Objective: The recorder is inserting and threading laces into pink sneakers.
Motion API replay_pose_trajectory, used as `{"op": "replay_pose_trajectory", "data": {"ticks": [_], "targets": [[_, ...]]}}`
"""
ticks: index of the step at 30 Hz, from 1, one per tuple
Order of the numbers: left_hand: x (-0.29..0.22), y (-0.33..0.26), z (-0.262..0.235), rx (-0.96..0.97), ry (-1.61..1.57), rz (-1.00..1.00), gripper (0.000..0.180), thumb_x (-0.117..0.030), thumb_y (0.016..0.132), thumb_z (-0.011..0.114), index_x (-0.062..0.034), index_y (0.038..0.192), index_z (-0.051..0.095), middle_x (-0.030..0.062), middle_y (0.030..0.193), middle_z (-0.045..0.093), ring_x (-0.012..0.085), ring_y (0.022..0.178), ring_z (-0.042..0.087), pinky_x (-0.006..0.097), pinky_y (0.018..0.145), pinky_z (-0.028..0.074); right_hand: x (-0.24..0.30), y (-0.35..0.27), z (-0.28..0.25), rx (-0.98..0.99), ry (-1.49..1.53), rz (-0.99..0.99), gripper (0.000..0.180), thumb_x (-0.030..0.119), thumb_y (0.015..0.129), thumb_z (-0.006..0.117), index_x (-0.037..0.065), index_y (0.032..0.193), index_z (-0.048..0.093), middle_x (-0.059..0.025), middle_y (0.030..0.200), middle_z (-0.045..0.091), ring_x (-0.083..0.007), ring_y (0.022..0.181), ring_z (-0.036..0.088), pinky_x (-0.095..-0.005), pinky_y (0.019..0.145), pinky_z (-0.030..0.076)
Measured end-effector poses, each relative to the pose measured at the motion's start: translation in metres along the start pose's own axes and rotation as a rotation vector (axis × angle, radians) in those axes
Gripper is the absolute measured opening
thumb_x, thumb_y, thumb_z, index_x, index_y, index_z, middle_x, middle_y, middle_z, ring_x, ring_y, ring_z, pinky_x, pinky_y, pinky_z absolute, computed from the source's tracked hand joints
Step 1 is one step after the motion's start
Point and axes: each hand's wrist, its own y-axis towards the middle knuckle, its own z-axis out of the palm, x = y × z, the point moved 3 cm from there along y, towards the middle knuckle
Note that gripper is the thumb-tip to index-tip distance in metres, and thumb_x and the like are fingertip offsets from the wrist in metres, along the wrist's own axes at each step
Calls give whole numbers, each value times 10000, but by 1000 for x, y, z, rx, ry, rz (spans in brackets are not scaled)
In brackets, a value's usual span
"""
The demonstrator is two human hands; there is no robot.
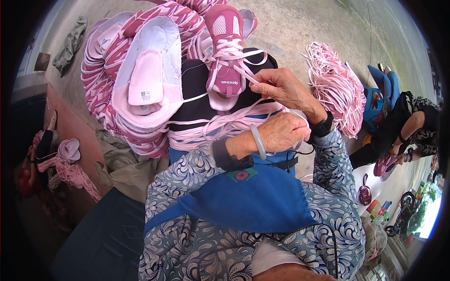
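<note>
On the lap, right hand (281, 86) pinches a lace (248, 75) at the pink shoe (225, 56); left hand (281, 133) grips loose laces (220, 126). I'd keep it flat, untwisted.

Soft daylight makes everything bright and clear, with few shadows, but the round edges bend and go black.

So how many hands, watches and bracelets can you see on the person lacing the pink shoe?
Hands: 2, the left hand and the right hand, which pinches a lace on the pink shoe
Watches: 1, a black watch
Bracelets: 1, a pale bracelet
Total: 4
</note>
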Motion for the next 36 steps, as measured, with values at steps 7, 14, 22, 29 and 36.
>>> {"op": "replay_pose_trajectory", "data": {"ticks": [7, 14, 22, 29, 36], "targets": [[39, -84, -80, -484, -246, -236, 347, -316, 933, 480, -14, 790, 571, -12, 598, 508, 51, 514, 464, 173, 468, 373, 30, -26, -13, 237, 82, -183, 215, 186, 849, 622, -29, 860, 630, -56, 668, 589, -113, 581, 530, -247, 515, 401], [51, -95, -82, -628, -319, -277, 292, -289, 909, 528, -17, 821, 585, 6, 640, 546, 50, 527, 496, 176, 476, 410, 91, -108, -75, 626, 486, -894, 177, 1, 766, 679, -149, 844, 627, -143, 594, 571, -130, 348, 445, -250, 314, 292], [46, -93, -95, -792, -154, -234, 293, -298, 895, 555, -28, 783, 558, -1, 587, 532, 43, 486, 490, 177, 435, 406, 59, -87, -33, 344, -130, -242, 210, 188, 800, 666, -19, 833, 657, -122, 641, 593, -279, 562, 575, -336, 530, 449], [33, -70, -131, -1058, 134, 75, 106, -88, 877, 571, -29, 964, 560, -5, 679, 539, 39, 567, 484, 177, 480, 394, 39, -26, 9, -338, -213, -77, 256, 236, 785, 664, 12, 900, 622, -115, 768, 605, -257, 685, 593, -337, 600, 462], [34, -52, -148, -966, 375, 192, 107, -95, 857, 600, -56, 957, 592, 5, 731, 566, 68, 613, 504, 204, 534, 427, 10, 13, 22, -666, -455, -377, 271, 195, 756, 678, 37, 947, 568, -111, 787, 553, -270, 699, 578, -351, 593, 468]]}}
